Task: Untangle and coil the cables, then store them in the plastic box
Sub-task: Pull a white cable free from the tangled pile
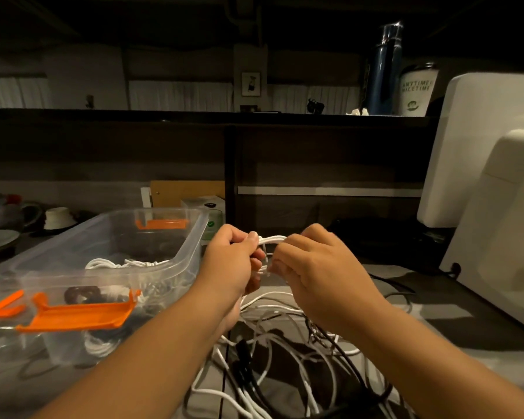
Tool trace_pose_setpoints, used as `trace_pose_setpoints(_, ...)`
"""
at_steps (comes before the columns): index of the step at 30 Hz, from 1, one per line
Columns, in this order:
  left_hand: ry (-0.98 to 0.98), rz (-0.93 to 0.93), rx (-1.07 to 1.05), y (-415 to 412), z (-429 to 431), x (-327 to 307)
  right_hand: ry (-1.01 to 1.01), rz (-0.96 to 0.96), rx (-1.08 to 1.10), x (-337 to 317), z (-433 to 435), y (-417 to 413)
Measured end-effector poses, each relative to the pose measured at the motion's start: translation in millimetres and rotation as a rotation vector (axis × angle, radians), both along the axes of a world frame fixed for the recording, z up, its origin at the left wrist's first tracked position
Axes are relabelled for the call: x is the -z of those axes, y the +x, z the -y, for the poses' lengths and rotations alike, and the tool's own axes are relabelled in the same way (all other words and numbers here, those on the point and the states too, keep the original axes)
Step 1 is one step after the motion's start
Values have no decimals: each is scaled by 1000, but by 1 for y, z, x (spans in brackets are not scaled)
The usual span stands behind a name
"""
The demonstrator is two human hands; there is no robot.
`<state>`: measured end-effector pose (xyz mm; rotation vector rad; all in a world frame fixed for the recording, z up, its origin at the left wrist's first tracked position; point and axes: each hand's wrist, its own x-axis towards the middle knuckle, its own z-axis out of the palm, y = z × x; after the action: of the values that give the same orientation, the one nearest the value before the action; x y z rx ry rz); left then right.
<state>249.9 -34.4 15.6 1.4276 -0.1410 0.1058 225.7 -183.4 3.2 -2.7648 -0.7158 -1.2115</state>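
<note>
At frame centre, the left hand (230, 261) and right hand (312, 267) are pinching a white cable bundle (273, 239); trailing strands (still knotted below) are probably going to snag, loosening it.

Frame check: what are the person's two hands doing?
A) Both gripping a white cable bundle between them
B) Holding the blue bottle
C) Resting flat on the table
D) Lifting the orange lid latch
A: the left hand and the right hand both curl round the white cable, held above the tangle of cables to the right of the plastic box.
</note>
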Motion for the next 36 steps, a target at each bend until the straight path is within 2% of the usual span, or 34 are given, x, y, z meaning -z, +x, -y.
trace_pose_setpoints(4,59,17,35,1,-1,-1,67,100,-50,-6,-1,0)
trace_pose_setpoints(9,246,257,140,-1,2,3,279,149,-163,-13,5,-6)
trace_pose_setpoints(14,343,524,98,-11,7,9,660,-106,-253,-12,7,-7)
trace_pose_setpoints(17,340,526,127,-14,9,12,792,-216,-224,-18,7,-9)
trace_pose_setpoints(21,300,373,290,-18,6,9,834,-367,-108,-24,14,-6)
trace_pose_setpoints(23,333,358,361,-17,3,8,852,-410,-47,-24,16,-5)
trace_pose_setpoints(25,436,409,365,-16,-1,6,862,-445,19,-24,15,-5)
trace_pose_setpoints(29,793,604,241,-18,-4,5,892,-555,137,-20,14,-2)
trace_pose_setpoints(32,838,670,231,-20,-5,5,924,-593,117,-20,14,-4)
trace_pose_setpoints(36,778,674,252,-14,-11,3,890,-553,50,-24,15,-10)
